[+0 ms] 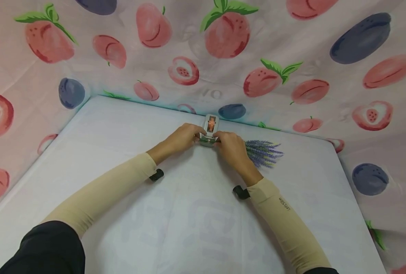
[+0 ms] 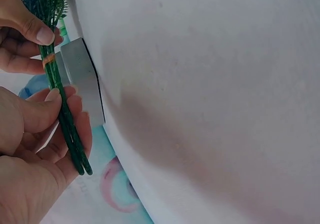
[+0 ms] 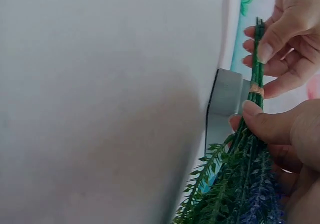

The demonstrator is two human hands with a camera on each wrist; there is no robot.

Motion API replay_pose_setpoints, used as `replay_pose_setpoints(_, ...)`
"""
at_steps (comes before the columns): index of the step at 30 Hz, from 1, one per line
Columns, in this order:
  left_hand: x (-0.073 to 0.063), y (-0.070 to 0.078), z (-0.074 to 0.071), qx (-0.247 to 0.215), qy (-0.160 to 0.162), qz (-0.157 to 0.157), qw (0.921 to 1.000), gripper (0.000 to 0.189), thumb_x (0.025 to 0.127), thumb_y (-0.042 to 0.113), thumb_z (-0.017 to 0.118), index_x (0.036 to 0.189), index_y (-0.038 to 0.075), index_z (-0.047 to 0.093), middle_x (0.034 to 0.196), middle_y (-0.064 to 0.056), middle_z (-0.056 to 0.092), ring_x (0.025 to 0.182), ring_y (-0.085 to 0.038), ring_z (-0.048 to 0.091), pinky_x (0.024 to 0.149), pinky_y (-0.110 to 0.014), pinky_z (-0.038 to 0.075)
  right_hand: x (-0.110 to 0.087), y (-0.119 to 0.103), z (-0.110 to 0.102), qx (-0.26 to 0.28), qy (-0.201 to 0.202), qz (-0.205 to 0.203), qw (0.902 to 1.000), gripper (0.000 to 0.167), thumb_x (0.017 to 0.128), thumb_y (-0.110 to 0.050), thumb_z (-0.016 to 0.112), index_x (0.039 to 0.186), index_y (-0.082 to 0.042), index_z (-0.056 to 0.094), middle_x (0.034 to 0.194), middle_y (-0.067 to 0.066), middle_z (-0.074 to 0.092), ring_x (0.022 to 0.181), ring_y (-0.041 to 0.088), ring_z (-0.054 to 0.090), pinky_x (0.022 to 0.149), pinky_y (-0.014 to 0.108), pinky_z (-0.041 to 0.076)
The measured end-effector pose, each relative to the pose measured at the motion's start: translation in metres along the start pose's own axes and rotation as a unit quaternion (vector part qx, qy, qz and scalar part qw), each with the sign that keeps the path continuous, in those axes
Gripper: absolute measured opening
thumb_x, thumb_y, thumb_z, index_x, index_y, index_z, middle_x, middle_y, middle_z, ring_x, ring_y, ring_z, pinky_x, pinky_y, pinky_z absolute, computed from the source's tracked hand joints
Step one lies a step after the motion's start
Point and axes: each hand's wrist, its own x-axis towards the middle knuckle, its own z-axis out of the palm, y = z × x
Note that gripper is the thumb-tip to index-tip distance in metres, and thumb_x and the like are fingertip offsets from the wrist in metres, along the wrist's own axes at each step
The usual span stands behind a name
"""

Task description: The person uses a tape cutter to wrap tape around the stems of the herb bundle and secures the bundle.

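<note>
A bunch of artificial lavender (image 1: 262, 153) lies sideways across both hands, its purple heads fanned out to the right. My left hand (image 1: 184, 137) pinches the green stems near their cut ends, thumb against curled fingers. Closer to the flower heads, my right hand (image 1: 231, 149) pinches the same stems (image 3: 257, 76) between thumb and fingers. Between the two hands a narrow orange-brown band (image 2: 48, 60) wraps the stems. Just behind the stems stands a grey tape dispenser (image 1: 211, 123) with an orange-brown core, partly hidden by the hands in the wrist views.
The white table (image 1: 189, 213) stretches out under both forearms. Its back edge runs just behind the dispenser, against a fruit-printed cloth (image 1: 189, 45) that hangs at the back and sides. Dark wrist cameras (image 1: 240, 192) sit below the sleeves.
</note>
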Motion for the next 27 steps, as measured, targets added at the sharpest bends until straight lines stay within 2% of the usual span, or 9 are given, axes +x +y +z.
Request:
replay_pose_setpoints(5,0.0006,-0.0011,0.0017,0.004,0.009,0.007,0.9999,0.038,0.091,-0.015,0.058,0.122,0.001,0.072,0.101,-0.013,0.074,0.097,-0.025,0.068,0.088,-0.039,0.055,0.001,0.0019,0.0013,0.006,0.005,0.003,1.0,0.029,0.091,-0.013,0.076,0.12,-0.008,0.074,0.098,0.011,0.077,0.084,0.024,0.073,0.068,0.04,0.058)
replay_pose_setpoints(11,-0.0006,-0.0035,0.0057,-0.006,0.008,-0.008,0.9999,0.04,0.091,-0.015,0.058,0.125,0.003,0.07,0.1,-0.013,0.074,0.097,-0.024,0.068,0.089,-0.039,0.054,0.0038,0.0015,0.0001,-0.002,0.009,-0.001,1.0,0.026,0.09,-0.014,0.077,0.115,-0.008,0.076,0.097,0.011,0.077,0.079,0.024,0.072,0.065,0.04,0.057)
replay_pose_setpoints(20,0.0031,-0.0029,0.0026,0.0,0.002,0.004,1.0,0.04,0.09,-0.016,0.056,0.122,0.002,0.072,0.103,-0.013,0.074,0.097,-0.024,0.068,0.088,-0.038,0.055,0.0034,0.0041,0.0039,0.021,0.015,0.002,0.9997,0.024,0.091,-0.01,0.075,0.115,-0.007,0.073,0.097,0.013,0.077,0.083,0.024,0.074,0.068,0.04,0.057)
replay_pose_setpoints(27,0.0024,-0.0052,0.0044,-0.01,0.004,-0.006,0.9999,0.04,0.091,-0.015,0.058,0.123,0.004,0.072,0.105,-0.013,0.074,0.1,-0.024,0.068,0.09,-0.039,0.055,0.0043,0.0051,0.0054,0.022,0.024,-0.004,0.9995,0.021,0.091,-0.011,0.076,0.111,-0.007,0.074,0.096,0.013,0.077,0.082,0.024,0.074,0.067,0.04,0.057)
